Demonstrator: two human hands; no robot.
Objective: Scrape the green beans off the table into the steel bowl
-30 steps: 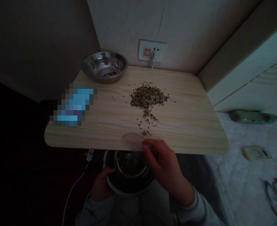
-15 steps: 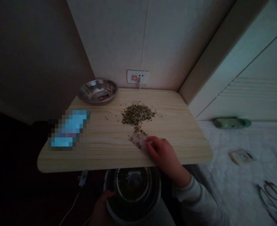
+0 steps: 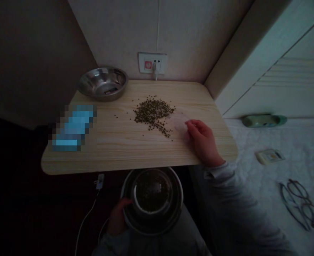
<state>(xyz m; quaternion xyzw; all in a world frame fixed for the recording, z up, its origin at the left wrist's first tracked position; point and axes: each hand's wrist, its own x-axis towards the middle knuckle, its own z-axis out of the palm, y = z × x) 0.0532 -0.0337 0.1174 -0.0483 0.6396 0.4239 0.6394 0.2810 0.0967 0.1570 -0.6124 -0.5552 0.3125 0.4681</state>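
Note:
A loose pile of small dark-green beans (image 3: pixel 153 111), like mung beans, lies on the wooden table (image 3: pixel 114 142), with a tail of beans trailing toward the front right. To its right, my right hand (image 3: pixel 203 140) pinches a thin, clear piece of plastic (image 3: pixel 180 122) close to the tabletop. Below the table's front edge, my left hand (image 3: pixel 118 215) grips the left rim of a round basin (image 3: pixel 154 227) on my lap. Inside the basin sits a smaller round bowl (image 3: pixel 151 192) with a pale rim; its dark contents are hard to make out.
A shiny metal bowl (image 3: pixel 103 85) stands at the table's back left, with a blurred-out phone-like object (image 3: pixel 74 128) in front. A plug sits in the wall socket (image 3: pixel 153 63). Glasses (image 3: pixel 302 204), a small box (image 3: pixel 270 156) and a green case (image 3: pixel 263 121) lie on the bed.
My right hand has moved right and away from me with the clear plastic, off the beans at the front of the pile. The view has tilted down; my left hand stays on the basin.

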